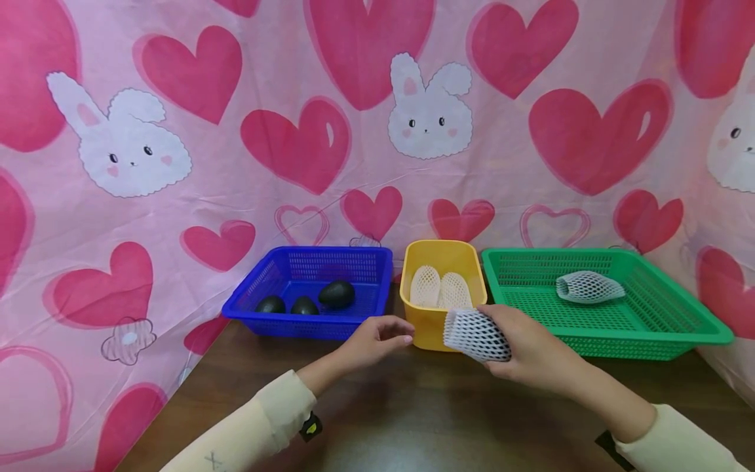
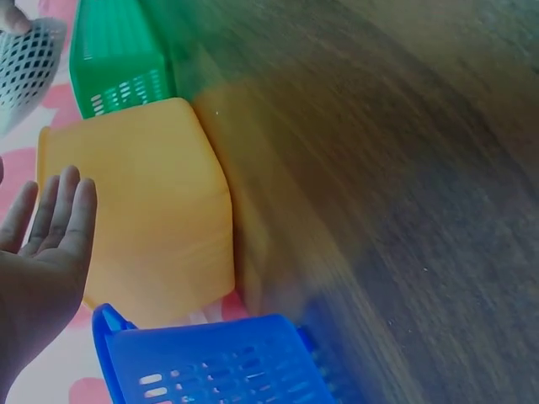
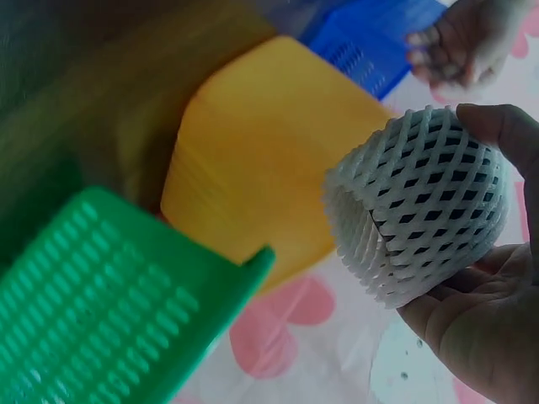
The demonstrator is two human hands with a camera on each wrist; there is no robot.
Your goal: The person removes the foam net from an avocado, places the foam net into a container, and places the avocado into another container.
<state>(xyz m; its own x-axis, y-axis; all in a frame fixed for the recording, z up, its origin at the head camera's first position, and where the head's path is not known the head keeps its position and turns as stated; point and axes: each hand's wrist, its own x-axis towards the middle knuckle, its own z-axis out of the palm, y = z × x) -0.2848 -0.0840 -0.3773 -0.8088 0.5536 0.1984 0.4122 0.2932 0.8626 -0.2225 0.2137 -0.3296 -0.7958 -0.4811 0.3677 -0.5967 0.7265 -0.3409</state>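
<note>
My right hand [image 1: 533,351] grips a white foam net sleeve [image 3: 421,206] with a dark avocado inside, showing through the mesh. It is held in front of the yellow bin's right side, the sleeve's loose end toward the left. My left hand [image 1: 377,341] holds nothing; its fingers are relaxed, near the left front of the yellow bin [image 2: 160,210]. Two flat foam net sleeves [image 1: 425,286] stand in that bin. Several dark avocados [image 1: 337,294] lie in the blue basket [image 1: 307,326] on the left. One netted avocado [image 1: 590,287] lies in the green basket [image 1: 625,345] on the right.
All three containers stand in a row at the back of the brown wooden table [image 1: 413,419]. Behind them hangs a pink cloth [image 1: 366,170] with hearts and rabbits, which also runs along both sides.
</note>
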